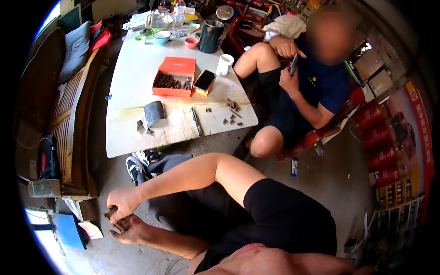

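Far to the left of the red box (pixel 171 89), and nearer to you than it is, a blue folder (pixel 69 230) stands by the bench (pixel 73 123). Next along, also left of the box and on your side of it, you hold the brown piece (pixel 121 224) over the floor, off the tabletop (pixel 130 103). Your right hand (pixel 123 202) pinches it from above; your left hand (pixel 132 231) is cupped round it from below. How hard either presses, and whether it is one piece or several, you cannot tell from here. It looks dry and likely to crack, so a light pinch should serve best, with the left palm kept underneath to catch crumbs.

Just left of the box and nearer you lies a dark curved sheet (pixel 154 113) with scraps beside it. The box itself holds more brown strips (pixel 173 82); working closer to it would probably lose fewer bits to the floor. To its right and nearer you lies a slim pen-like tool (pixel 196 121); right beside the box sits a phone (pixel 204 80). Farther right, brown scraps (pixel 233 105) are scattered, and beyond them a co-worker (pixel 316 87) sits handling something small.
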The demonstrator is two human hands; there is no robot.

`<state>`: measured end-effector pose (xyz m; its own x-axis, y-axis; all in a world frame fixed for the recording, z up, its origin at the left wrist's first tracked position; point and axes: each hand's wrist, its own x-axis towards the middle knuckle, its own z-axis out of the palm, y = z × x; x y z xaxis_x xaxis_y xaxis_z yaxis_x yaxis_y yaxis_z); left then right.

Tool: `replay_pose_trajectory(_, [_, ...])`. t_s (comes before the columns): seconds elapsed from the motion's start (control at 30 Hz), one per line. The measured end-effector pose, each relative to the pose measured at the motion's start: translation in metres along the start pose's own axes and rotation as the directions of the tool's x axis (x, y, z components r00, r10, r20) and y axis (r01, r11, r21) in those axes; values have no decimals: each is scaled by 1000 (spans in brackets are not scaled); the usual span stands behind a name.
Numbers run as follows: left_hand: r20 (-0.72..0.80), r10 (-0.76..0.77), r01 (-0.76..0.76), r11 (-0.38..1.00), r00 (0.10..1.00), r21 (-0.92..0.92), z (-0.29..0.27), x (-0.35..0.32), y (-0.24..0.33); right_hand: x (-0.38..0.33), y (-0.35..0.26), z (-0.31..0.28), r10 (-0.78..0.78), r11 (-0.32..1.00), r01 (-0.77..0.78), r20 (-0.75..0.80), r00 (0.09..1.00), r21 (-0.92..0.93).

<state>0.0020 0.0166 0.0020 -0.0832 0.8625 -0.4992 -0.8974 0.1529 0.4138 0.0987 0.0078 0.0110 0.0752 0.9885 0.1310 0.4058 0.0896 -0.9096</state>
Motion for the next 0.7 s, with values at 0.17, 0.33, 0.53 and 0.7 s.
replay_pose_trajectory(0.17, [-46, 35, -30, 994, 998, 101, 8, -10, -5, 3, 11, 3, 0, 997, 1, 17, 1000, -78])
replay_pose_trajectory(0.33, [13, 38, -39, 997, 999, 64, 4, -2, 3, 4, 1, 2, 17, 998, -14, 37, 999, -61])
replay_pose_trajectory(0.53, [-1, 42, -42, 996, 999, 78, 4, -7, -2, 1, 2, -1, 27, 996, -24, 34, 999, -89])
replay_pose_trajectory(0.7, [15, 41, -42, 996, 999, 81, 10, -18, -1, 2, 1, -1, 5, 998, -3, 24, 1000, -64])
